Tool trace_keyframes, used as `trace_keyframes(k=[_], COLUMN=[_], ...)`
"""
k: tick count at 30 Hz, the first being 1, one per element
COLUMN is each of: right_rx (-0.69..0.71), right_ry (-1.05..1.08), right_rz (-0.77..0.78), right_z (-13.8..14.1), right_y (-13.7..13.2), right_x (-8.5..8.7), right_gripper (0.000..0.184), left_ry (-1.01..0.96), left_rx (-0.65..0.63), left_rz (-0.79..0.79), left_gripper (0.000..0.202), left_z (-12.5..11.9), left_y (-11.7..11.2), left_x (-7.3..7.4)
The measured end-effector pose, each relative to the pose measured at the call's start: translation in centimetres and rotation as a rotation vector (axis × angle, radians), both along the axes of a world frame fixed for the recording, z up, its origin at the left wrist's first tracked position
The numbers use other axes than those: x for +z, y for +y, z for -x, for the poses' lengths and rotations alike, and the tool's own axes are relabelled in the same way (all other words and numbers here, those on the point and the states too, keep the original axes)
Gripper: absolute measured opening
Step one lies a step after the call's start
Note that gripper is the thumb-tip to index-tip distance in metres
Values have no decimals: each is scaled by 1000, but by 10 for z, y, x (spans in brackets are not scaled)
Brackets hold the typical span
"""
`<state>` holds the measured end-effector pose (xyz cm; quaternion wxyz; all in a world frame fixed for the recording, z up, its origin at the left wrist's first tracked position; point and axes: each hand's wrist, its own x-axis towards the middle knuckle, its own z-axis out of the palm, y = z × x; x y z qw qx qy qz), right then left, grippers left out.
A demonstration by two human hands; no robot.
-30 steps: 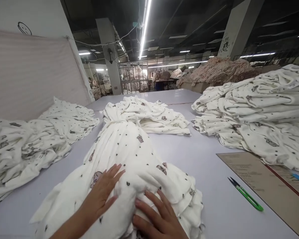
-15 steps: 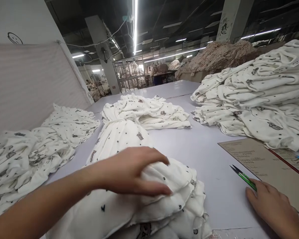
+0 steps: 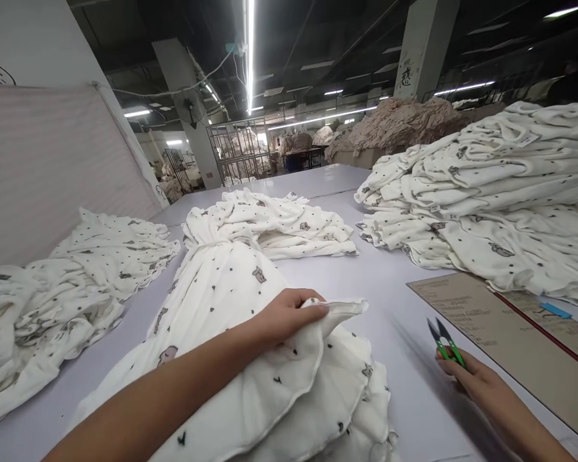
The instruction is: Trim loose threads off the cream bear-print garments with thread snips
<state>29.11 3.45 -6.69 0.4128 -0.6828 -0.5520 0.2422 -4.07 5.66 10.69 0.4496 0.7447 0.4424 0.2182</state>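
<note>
My left hand [image 3: 291, 316] pinches the edge of a white printed cloth [image 3: 236, 282], lifting its corner a little above the layers beneath. The cloth has small dark marks and grey animal figures, and lies in a gathered heap in front of me. In my right hand [image 3: 476, 378] is a pair of green-handled thread snips [image 3: 447, 346], blades apart and pointing away from me. That hand is over the table to the right of the cloth, apart from it.
Stacked white printed cloths [image 3: 491, 186] rise at the right; another loose heap [image 3: 91, 276] lies left. A brown printed board [image 3: 501, 333] with a blue strip [image 3: 556, 310] rests on the pale table [image 3: 390, 282]. A pinkish sheet [image 3: 62, 167] hangs at left.
My left hand has closed from a spread position onto the cloth's edge and raised it. My right hand has lifted the snips from near the tabletop, moved left, and their blades now stand apart.
</note>
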Motion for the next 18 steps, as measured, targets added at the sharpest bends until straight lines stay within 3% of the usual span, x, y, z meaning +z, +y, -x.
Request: trace_keyframes(k=[4,8,13,18], right_rx=[214,209,106,143], right_ry=[369,515,453,263], right_rz=[25,-58,-206,-435], right_z=[57,106,160,191], right_y=[-23,-40,-56,-51], right_x=[54,95,118,120], right_gripper=[48,30,27,15], left_ry=[-271,-506,-634,-685], left_rx=[63,100,163,125], left_rz=[30,100,169,252], left_gripper=[32,29,27,27], left_z=[7,5,3,0], left_y=[-4,-8,-7,-8], left_x=[2,1,-6,-14])
